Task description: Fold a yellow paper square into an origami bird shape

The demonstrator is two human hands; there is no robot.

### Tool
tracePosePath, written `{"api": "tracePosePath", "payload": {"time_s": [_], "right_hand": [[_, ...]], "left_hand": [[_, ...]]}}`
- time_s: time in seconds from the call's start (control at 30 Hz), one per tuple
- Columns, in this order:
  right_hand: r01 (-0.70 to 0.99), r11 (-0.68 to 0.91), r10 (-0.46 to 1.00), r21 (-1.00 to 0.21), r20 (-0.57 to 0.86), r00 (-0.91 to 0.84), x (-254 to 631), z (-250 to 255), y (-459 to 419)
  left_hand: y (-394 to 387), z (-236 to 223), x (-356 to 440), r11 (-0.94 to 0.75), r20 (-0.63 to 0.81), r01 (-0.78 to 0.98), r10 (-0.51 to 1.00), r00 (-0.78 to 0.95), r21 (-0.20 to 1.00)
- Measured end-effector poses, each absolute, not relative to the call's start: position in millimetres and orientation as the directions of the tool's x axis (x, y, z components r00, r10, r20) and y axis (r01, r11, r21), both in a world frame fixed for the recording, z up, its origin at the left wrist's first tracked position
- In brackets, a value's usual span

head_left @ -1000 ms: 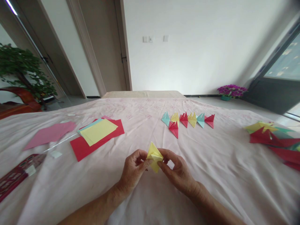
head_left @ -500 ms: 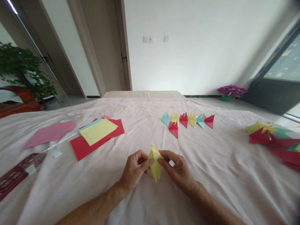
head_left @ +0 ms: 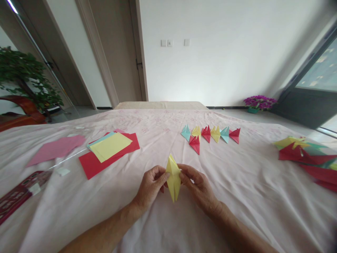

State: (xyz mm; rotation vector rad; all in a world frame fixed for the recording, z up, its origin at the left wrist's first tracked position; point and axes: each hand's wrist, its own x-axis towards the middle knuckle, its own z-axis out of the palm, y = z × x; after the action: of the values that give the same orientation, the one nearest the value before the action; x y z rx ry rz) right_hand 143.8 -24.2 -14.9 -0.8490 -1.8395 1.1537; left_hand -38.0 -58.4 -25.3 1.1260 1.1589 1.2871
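A yellow folded paper (head_left: 173, 177), shaped like a long diamond with a slit in its lower half, is held up near the front middle of the cloth. My left hand (head_left: 151, 184) pinches its left edge between thumb and fingers. On the opposite edge, my right hand (head_left: 198, 186) grips it with the thumb in front and the other fingers partly behind. Beyond my hands lies a row of small folded paper pieces (head_left: 216, 134) in blue, yellow and red, and a red folded piece (head_left: 195, 144) sits just in front of that row.
Left of my hands are stacked yellow sheets (head_left: 110, 147) on red paper (head_left: 88, 167), pink paper (head_left: 56, 149) and a dark red packet (head_left: 18, 191). Larger red and green folded papers (head_left: 302, 156) lie at the right. A wrinkled pale pink cloth (head_left: 237, 196) covers the surface.
The yellow folded paper has risen slightly and now shows a taller diamond face. My thumbs have moved from its front toward its side edges.
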Motion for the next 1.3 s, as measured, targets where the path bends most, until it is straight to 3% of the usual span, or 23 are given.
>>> {"api": "tracePosePath", "payload": {"time_s": [0.2,0.4,0.93,1.3], "right_hand": [[0.066,0.441,0.833,-0.895,0.381,-0.401,143.3,-21.7,-23.0],[0.156,0.601,0.753,-0.784,0.490,-0.439,140.9,-17.0,-23.1],[0.208,0.505,0.806,-0.838,0.373,-0.460,147.3,-17.3,-16.3],[0.288,0.568,0.781,-0.771,0.395,-0.483,144.4,-15.9,-17.1]], "left_hand": [[-54.5,-23.3,-40.7,0.029,-0.046,-0.187,0.995,-0.090,0.982],[-52.1,-26.9,-42.8,0.087,-0.107,-0.211,0.991,-0.083,0.974],[-50.8,-25.4,-43.8,0.137,-0.144,-0.140,0.989,-0.042,0.981],[-48.0,-23.2,-45.1,0.223,-0.221,-0.117,0.975,0.033,0.968]]}}
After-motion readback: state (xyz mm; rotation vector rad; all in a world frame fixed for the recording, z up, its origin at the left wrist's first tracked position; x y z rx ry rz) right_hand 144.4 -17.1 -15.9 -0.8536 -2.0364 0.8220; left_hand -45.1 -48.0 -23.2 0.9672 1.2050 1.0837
